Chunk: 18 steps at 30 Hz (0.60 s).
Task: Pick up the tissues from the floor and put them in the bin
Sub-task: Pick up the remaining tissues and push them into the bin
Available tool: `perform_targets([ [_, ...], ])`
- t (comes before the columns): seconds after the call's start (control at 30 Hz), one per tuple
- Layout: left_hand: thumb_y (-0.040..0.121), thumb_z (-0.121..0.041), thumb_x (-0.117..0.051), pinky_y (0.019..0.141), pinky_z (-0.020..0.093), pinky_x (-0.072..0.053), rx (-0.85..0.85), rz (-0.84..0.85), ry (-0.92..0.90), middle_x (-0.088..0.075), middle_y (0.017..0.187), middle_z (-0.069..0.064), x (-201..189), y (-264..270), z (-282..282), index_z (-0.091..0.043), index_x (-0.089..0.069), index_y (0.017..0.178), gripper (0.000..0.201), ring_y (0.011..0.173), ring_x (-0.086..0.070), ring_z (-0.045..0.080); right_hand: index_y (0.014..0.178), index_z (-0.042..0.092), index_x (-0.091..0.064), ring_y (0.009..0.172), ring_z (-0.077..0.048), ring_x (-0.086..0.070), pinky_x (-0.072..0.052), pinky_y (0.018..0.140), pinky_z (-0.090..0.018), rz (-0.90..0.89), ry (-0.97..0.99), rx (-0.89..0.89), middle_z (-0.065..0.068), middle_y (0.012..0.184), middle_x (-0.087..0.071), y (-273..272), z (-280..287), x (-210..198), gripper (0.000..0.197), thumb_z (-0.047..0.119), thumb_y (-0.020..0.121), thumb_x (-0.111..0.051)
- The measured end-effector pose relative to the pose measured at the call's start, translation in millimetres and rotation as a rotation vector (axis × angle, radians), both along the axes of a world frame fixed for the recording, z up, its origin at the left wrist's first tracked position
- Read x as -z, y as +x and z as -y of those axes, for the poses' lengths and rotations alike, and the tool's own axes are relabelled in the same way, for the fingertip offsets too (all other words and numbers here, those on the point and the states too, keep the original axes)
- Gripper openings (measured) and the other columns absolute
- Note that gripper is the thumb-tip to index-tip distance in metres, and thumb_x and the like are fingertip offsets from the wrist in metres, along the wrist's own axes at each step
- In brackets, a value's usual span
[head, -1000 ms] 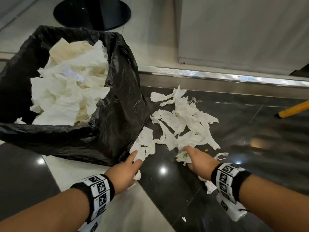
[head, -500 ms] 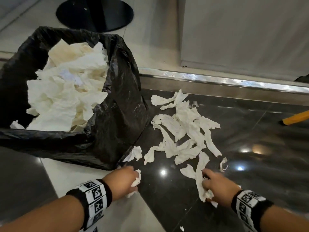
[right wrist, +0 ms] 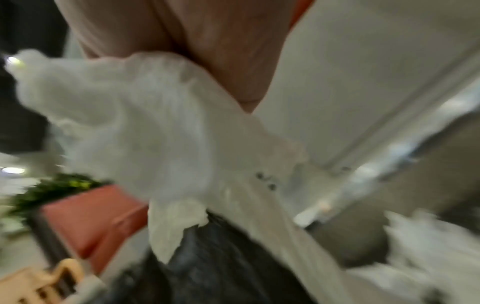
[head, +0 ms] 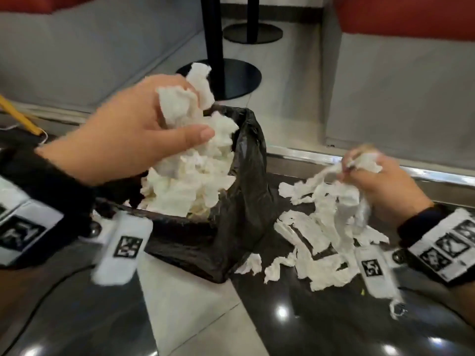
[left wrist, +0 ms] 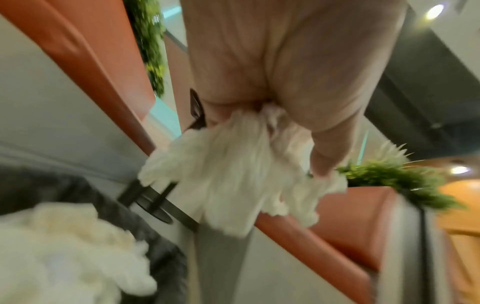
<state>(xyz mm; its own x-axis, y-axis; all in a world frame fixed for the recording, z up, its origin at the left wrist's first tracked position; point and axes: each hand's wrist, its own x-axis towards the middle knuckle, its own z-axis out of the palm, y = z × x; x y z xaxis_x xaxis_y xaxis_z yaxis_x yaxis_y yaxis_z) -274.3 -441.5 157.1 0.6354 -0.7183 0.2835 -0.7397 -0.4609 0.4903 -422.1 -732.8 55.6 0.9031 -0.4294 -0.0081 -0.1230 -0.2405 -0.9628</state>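
My left hand grips a crumpled wad of white tissues above the open mouth of the bin's black bag, which is heaped with tissues. The left wrist view shows the same wad hanging from my fingers over the bag. To the right, my right hand pinches a long bunch of torn tissues that trails down toward the floor. Several loose tissue strips lie on the dark tiles beside the bag. The right wrist view is blurred, filled by its tissues.
A black round table base with its pole stands behind the bin. A metal strip edges a grey step on the right. A yellow handle lies at the far left. Light and dark floor tiles lie in front.
Both hands have risen from the floor with tissues in them. The left now hangs over the bag's mouth, the right is lifted beside the bag trailing strips. The view has tilted upward.
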Motion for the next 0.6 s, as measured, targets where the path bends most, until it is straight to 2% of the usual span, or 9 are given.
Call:
perform_targets([
  [0.13, 0.079, -0.054, -0.059, 0.081, 0.029, -0.039, -0.127, -0.124, 0.47, -0.04, 0.136, -0.009, 9, 53, 2, -0.051, -0.042, 0.121, 0.045, 0.087, -0.051, 0.006, 0.077, 0.02, -0.052, 0.065, -0.008, -0.055, -0.046, 0.065, -0.026, 0.256, -0.113, -0.033, 0.01, 0.067, -0.053, 59, -42, -73, 0.022, 0.001, 0.081, -0.061],
  [0.23, 0.081, -0.048, -0.062, 0.108, 0.037, -0.032, -0.103, -0.148, 0.609, -0.018, 0.156, -0.009, 20, 62, -8, -0.058, -0.022, 0.134, 0.067, 0.122, -0.042, 0.013, 0.087, 0.02, -0.049, 0.072, -0.011, -0.056, -0.048, 0.069, -0.026, 0.332, -0.146, -0.079, 0.005, 0.08, -0.055, 100, -76, -100, 0.019, 0.014, 0.081, -0.066],
  [0.27, 0.081, -0.047, -0.062, 0.113, 0.04, -0.028, -0.112, -0.129, 0.62, -0.01, 0.158, -0.009, 21, 61, -11, -0.059, -0.017, 0.136, 0.072, 0.134, -0.033, 0.016, 0.094, 0.021, -0.049, 0.075, -0.011, -0.058, -0.049, 0.071, -0.026, 0.311, -0.188, -0.094, 0.005, 0.088, -0.057, 113, -86, -102, 0.026, 0.021, 0.079, -0.07],
  [0.33, 0.08, -0.045, -0.064, 0.114, 0.041, -0.026, -0.172, -0.08, 0.584, -0.004, 0.159, -0.006, 22, 56, -16, -0.054, -0.019, 0.138, 0.074, 0.141, -0.024, 0.019, 0.115, 0.021, -0.046, 0.092, -0.011, -0.06, -0.051, 0.079, -0.024, 0.198, -0.316, -0.171, 0.002, 0.11, -0.056, 134, -102, -96, 0.052, 0.032, 0.073, -0.076],
  [0.4, 0.08, -0.043, -0.064, 0.105, 0.041, -0.037, -0.248, -0.007, 0.43, -0.027, 0.151, 0.002, 23, 42, -20, -0.043, -0.035, 0.132, 0.06, 0.125, -0.046, 0.021, 0.14, 0.018, -0.029, 0.119, -0.019, -0.05, -0.043, 0.097, -0.028, 0.001, -0.481, -0.31, -0.006, 0.137, -0.043, 151, -112, -80, 0.091, 0.044, 0.068, -0.078],
  [0.47, 0.079, -0.042, -0.064, 0.08, 0.036, -0.049, -0.225, 0.072, 0.281, -0.054, 0.114, -0.004, 22, 17, -21, -0.039, -0.047, 0.109, 0.034, 0.083, -0.061, 0.008, 0.15, 0.021, -0.008, 0.135, -0.026, -0.035, -0.035, 0.108, -0.038, -0.176, -0.655, -0.428, -0.011, 0.152, -0.026, 157, -112, -61, 0.112, 0.054, 0.066, -0.076],
  [0.5, 0.078, -0.043, -0.064, 0.069, 0.03, -0.048, -0.149, 0.05, 0.296, -0.057, 0.096, -0.012, 21, 1, -19, -0.04, -0.047, 0.098, 0.026, 0.069, -0.059, 0.004, 0.15, 0.022, -0.006, 0.137, -0.026, -0.033, -0.033, 0.111, -0.039, -0.203, -0.715, -0.443, -0.01, 0.154, -0.024, 155, -108, -54, 0.113, 0.056, 0.067, -0.074],
  [0.53, 0.077, -0.046, -0.063, 0.063, 0.024, -0.045, -0.024, -0.03, 0.371, -0.057, 0.085, -0.013, 23, -15, -14, -0.041, -0.047, 0.092, 0.022, 0.068, -0.058, 0.004, 0.151, 0.022, -0.008, 0.138, -0.024, -0.033, -0.031, 0.111, -0.036, -0.193, -0.737, -0.427, -0.007, 0.155, -0.026, 148, -101, -50, 0.108, 0.054, 0.07, -0.073],
  [0.6, 0.08, -0.05, -0.059, 0.062, 0.018, -0.045, 0.299, -0.236, 0.601, -0.058, 0.082, -0.012, 39, -49, 3, -0.038, -0.05, 0.096, 0.022, 0.077, -0.056, 0.003, 0.148, 0.023, -0.022, 0.135, -0.018, -0.037, -0.031, 0.106, -0.026, -0.127, -0.712, -0.361, -0.002, 0.151, -0.034, 126, -80, -42, 0.09, 0.045, 0.076, -0.071],
])
